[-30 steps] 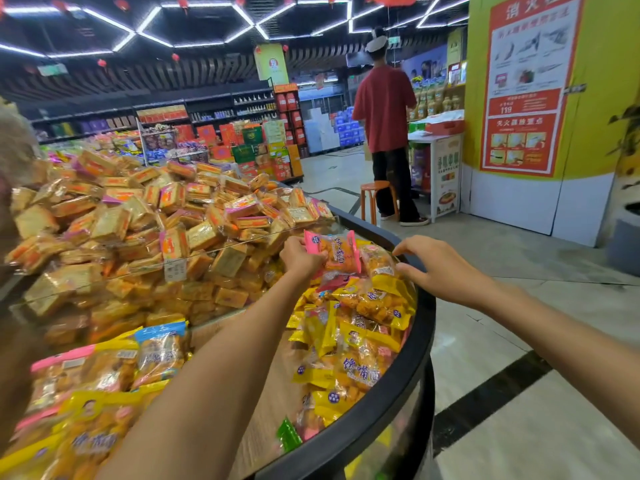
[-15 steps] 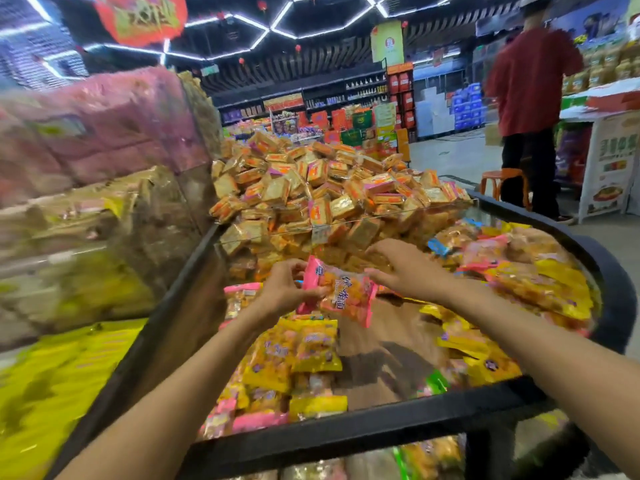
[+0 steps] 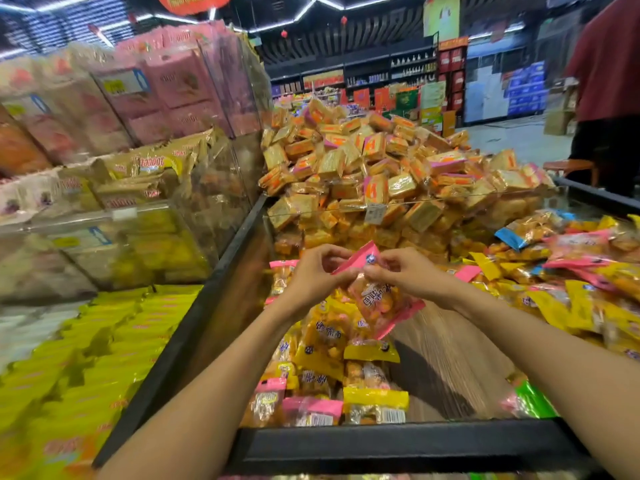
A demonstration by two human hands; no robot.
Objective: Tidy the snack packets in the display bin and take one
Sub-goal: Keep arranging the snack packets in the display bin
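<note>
I hold a pink-edged snack packet (image 3: pixel 377 303) above the display bin (image 3: pixel 398 445). My left hand (image 3: pixel 318 275) and my right hand (image 3: pixel 405 271) both pinch its pink top seal, and the clear body with orange snacks hangs below. Under it, yellow and pink packets (image 3: pixel 332 344) lie heaped along the bin's left side. More yellow, pink and blue packets (image 3: pixel 568 271) spread over the right side. A strip of wooden bin floor (image 3: pixel 446 362) shows between the two heaps.
A clear divider (image 3: pixel 415 202) holds back a mound of orange cracker packs (image 3: pixel 374 168). Clear bins of pink and yellow goods (image 3: pixel 138 133) stand to the left. A person in a red shirt (image 3: pixel 609 81) stands at the far right by an orange stool (image 3: pixel 571 166).
My view has shifted left and nearer to the bin. My right hand has come onto the pink packet, so both hands now pinch its top seal and it hangs upright.
</note>
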